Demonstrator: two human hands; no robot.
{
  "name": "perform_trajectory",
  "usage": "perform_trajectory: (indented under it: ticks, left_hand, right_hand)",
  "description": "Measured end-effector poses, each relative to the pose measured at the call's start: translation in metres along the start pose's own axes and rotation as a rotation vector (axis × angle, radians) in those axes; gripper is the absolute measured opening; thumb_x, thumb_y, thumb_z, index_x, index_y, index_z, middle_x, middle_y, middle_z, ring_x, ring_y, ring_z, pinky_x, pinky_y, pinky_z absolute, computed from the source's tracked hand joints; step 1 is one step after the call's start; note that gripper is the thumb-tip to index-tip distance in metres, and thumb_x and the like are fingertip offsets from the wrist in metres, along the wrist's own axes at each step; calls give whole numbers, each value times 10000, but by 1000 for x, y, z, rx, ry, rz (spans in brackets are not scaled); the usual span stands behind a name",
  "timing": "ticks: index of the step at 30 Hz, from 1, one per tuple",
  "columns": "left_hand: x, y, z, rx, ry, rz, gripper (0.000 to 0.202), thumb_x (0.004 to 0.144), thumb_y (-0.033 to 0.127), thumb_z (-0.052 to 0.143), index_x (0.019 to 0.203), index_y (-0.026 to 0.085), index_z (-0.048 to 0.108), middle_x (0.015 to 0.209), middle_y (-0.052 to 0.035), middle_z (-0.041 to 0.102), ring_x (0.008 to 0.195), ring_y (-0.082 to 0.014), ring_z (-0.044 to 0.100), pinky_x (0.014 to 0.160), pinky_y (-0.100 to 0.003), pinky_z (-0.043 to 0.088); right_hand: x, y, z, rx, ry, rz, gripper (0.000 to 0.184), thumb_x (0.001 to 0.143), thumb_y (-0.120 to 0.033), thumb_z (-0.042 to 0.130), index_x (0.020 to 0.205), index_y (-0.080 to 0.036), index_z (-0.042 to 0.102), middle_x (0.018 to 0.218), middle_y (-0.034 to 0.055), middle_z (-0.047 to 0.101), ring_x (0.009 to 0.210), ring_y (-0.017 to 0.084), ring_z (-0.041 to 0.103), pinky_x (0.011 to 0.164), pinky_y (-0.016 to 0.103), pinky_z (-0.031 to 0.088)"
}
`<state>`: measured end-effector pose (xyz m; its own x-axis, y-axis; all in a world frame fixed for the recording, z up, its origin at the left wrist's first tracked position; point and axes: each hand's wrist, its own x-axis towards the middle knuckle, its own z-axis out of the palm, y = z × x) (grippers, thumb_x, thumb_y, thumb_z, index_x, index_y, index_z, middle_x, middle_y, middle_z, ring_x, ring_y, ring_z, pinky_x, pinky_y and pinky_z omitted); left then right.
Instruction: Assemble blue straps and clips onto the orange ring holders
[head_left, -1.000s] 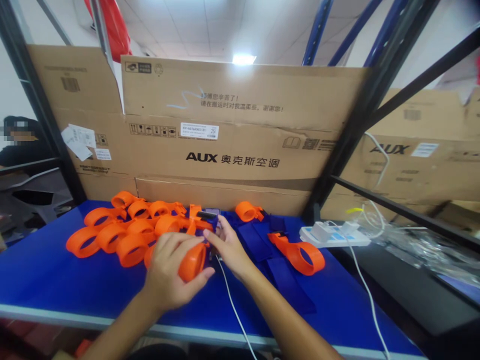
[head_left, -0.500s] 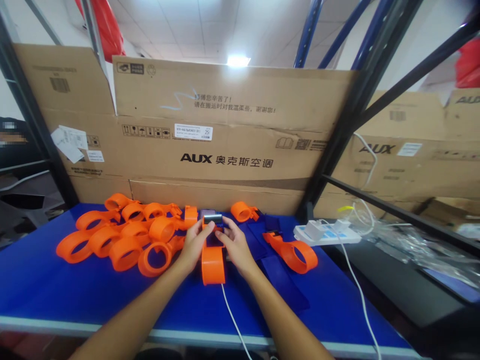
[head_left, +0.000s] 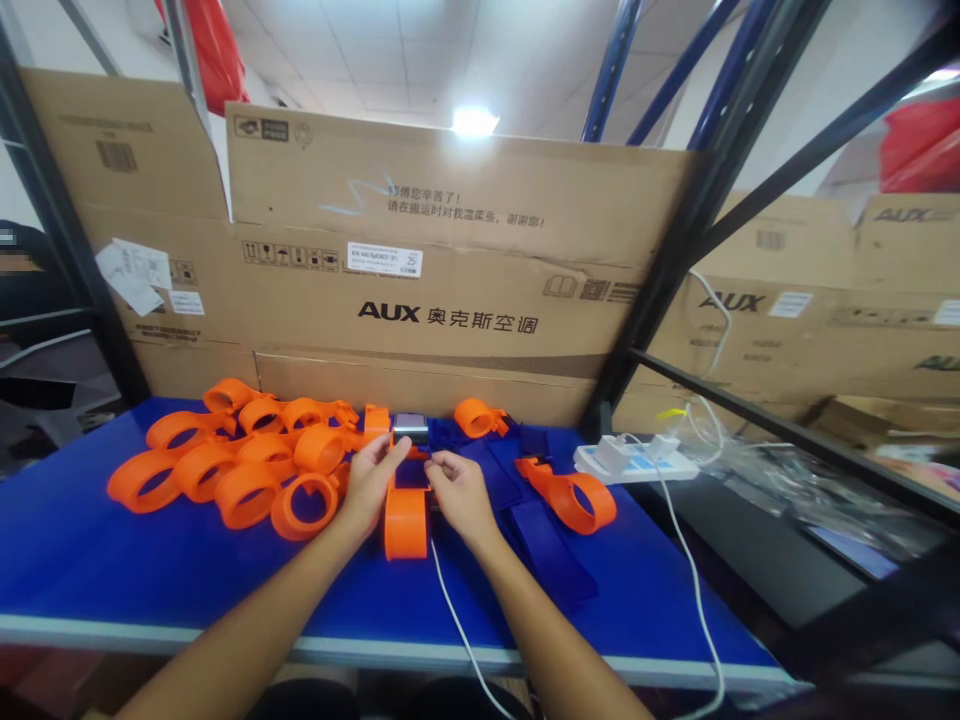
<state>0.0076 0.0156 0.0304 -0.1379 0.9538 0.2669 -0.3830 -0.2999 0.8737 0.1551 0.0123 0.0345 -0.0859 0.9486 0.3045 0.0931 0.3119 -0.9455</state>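
Observation:
My left hand (head_left: 373, 480) is closed on the left side of an orange strap (head_left: 407, 525), whose wide rolled loop hangs towards me between my wrists. Thumb and fingers of my right hand (head_left: 461, 490) are pinched together at the strap's right side; what they hold is too small to make out. Just beyond my fingertips lies a small device with a grey face and silver edge (head_left: 411, 428). From below the loop a white cable (head_left: 456, 610) runs down over the table's front edge.
Several rolled orange straps (head_left: 247, 495) lie in rows at left. Another orange strap (head_left: 581, 500), dark blue flat pieces (head_left: 551, 555) and a white power strip (head_left: 637, 460) are at right. A cardboard sheet (head_left: 450, 280) stands behind the blue table (head_left: 225, 590).
The small dark piece with a shiny top between my fingertips no longer shows there. My right fingers have drawn into a pinch, and the grey-faced device behind is less covered.

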Motion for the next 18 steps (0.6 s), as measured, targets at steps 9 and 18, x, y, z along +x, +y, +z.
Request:
perform_trajectory:
  ticks: [9,18]
  left_hand:
    - [-4,8,3,-6,-7,31,378,732,454,822,964,160,768,944,-74,747,868,-218,672,830,-313,481]
    - [-4,7,3,33,-1,53,363,743,438,819,973,162,769,899,-60,727,845,-199,652,817,-298,496]
  right_hand:
    - [-4,-3,3,-207,49,-166,315,871,-364,518,713,-150,686,622,-14,560,593,133,484,568,224,372]
    - [-7,-10,5,-216,73,-181,335,866,-355,502,611,-163,605,578,-33,465,562,120,422,545,226,327]
